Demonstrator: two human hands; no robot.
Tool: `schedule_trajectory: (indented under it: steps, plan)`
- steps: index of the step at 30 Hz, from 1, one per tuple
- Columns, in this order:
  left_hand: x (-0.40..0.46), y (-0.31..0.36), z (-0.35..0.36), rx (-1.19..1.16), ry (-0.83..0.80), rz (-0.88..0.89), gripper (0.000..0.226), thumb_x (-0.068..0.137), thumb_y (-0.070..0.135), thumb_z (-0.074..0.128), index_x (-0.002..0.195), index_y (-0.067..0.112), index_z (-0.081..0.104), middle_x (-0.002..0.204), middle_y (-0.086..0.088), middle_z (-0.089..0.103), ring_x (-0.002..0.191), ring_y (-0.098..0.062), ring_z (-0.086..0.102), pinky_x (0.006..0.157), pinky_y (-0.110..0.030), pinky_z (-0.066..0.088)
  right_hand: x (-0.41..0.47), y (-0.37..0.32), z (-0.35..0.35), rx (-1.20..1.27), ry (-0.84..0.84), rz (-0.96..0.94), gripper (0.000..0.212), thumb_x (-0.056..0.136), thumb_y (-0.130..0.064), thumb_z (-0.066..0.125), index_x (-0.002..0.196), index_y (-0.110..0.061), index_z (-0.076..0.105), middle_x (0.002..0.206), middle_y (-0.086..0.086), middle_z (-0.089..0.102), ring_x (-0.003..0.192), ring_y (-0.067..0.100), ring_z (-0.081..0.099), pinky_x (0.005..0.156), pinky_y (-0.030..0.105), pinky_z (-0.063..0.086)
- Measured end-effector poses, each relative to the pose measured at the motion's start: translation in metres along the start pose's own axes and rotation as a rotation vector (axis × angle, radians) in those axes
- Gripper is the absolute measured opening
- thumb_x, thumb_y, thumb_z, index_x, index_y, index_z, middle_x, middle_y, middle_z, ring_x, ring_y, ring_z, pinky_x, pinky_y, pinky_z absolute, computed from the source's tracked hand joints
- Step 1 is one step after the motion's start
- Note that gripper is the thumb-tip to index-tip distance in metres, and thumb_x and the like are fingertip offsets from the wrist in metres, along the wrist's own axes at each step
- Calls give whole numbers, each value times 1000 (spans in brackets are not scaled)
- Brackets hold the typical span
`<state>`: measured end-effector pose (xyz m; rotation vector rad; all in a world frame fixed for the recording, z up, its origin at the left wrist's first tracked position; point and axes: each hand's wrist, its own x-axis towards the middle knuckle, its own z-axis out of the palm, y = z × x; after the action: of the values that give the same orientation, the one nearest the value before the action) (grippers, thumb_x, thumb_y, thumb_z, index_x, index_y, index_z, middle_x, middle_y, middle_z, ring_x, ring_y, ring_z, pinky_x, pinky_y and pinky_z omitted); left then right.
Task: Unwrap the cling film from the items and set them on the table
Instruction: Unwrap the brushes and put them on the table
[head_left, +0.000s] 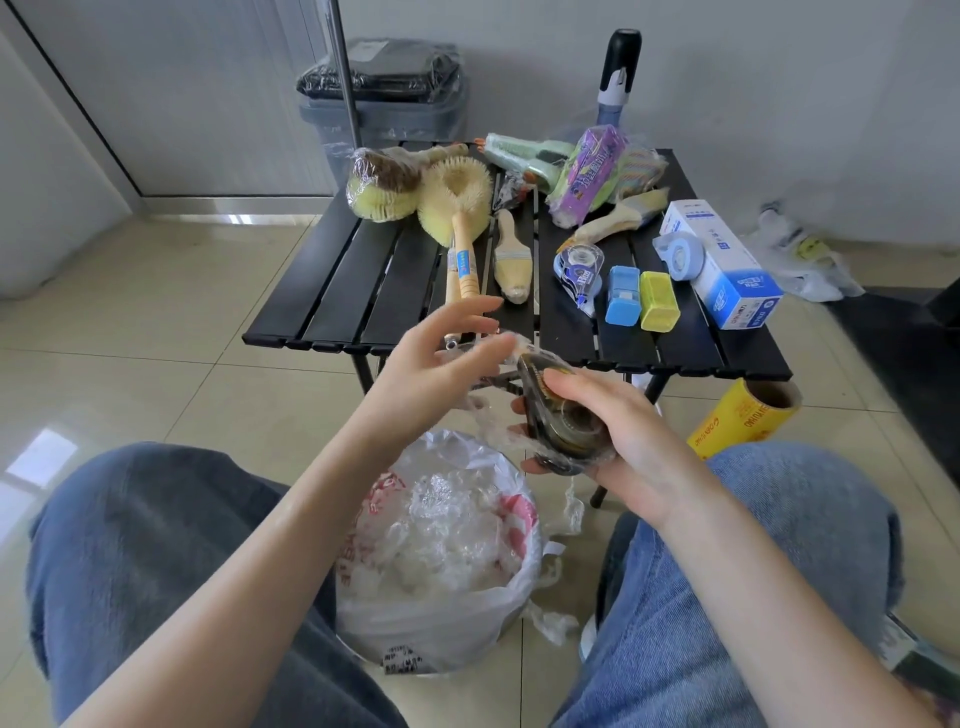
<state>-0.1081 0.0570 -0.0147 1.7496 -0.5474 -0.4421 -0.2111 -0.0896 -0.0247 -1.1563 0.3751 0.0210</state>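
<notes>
Plain indoor room, likely home or office: tiled floor, bare white wall, lidded waste bin.

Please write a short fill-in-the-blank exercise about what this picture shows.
1. The right hand holds a dark tape dispenser partly covered in ____.
2. The left hand pulls the film at the dispenser's ____ end.
3. Between the knees, the white bag holds crumpled ____.
4. Beside the blue box on the table stands a ____ one.

Missing words: cling film; far; cling film; yellow

Crumpled clear cling film and the right hand hide much of the dark round tape dispenser, its make unreadable, beside the black slatted desk.
</notes>
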Motion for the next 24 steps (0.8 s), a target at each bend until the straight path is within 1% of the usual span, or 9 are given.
schedule_trajectory:
  steps: [4, 8, 11, 13, 16, 21, 22, 23, 24]
  plan:
    - [5, -1, 4, 90, 193, 101, 14, 92, 26, 61, 88, 17, 71, 76, 1, 69, 53, -6, 57, 49, -21, 51, -2, 0, 5, -13, -84, 14, 24, 88, -19, 59, 105, -5, 68, 91, 16, 72, 77, 25, 72, 54, 36, 58]
    - [13, -4, 3, 162, 251, 75, 18, 95, 30, 56, 85, 19, 67, 53, 2, 58, 39, -6, 40, 40, -17, 35, -5, 0, 5, -35, -138, 14, 31, 77, -22, 63, 103, -10, 70, 93, 15, 73, 78, 23, 72, 55, 33, 58]
    - [15, -11, 3, 131, 238, 10, 19, 95, 30, 55, 85, 17, 65, 54, -4, 49, 44, -13, 36, 42, -22, 29, -5, 0, 1, 4, -154, -33, 35, 78, -20, 62, 112, -14, 69, 99, 15, 72, 87, 25, 70, 65, 37, 60]
    - [14, -17, 3, 83, 232, -49, 21, 96, 29, 56, 83, 16, 66, 52, 2, 47, 40, -8, 33, 40, -19, 28, -3, 0, -3, 50, -135, -83, 40, 77, -22, 66, 117, -16, 66, 107, 16, 71, 98, 26, 69, 77, 35, 59]
    - [8, -25, 3, 41, 201, -136, 21, 95, 28, 56, 87, 14, 68, 46, 8, 38, 38, -5, 31, 40, -18, 28, -1, 2, -9, 155, -92, -114, 74, 66, -30, 81, 133, -16, 53, 122, 22, 64, 114, 31, 63, 95, 41, 51]
    - [-8, -15, 12, -97, -89, -313, 43, 95, 51, 45, 90, 14, 67, 55, 0, 36, 46, -11, 33, 47, -22, 31, 3, 4, 1, 372, 46, -29, 40, 83, -23, 55, 120, -7, 62, 102, 15, 71, 91, 21, 70, 73, 31, 56]
    - [-11, -11, 16, -46, -126, -306, 51, 93, 56, 44, 118, 12, 38, 55, 2, 36, 47, -11, 33, 47, -20, 31, 5, 4, 4, 356, 74, -8, 37, 87, -26, 53, 118, -7, 63, 96, 12, 72, 85, 19, 71, 67, 28, 56]
    - [-13, -7, 20, 17, -138, -264, 41, 92, 58, 45, 78, 20, 38, 55, 4, 34, 48, -10, 32, 46, -18, 31, 7, 4, 7, 333, 97, 9, 37, 90, -32, 54, 116, -9, 65, 92, 9, 73, 81, 17, 71, 64, 27, 55]
    - [-15, -4, 23, 57, -135, -200, 45, 91, 57, 48, 77, 14, 46, 55, 5, 31, 48, -9, 30, 46, -17, 30, 7, 2, 12, 317, 113, 27, 38, 88, -38, 58, 114, -11, 66, 89, 6, 74, 79, 15, 72, 63, 26, 54]
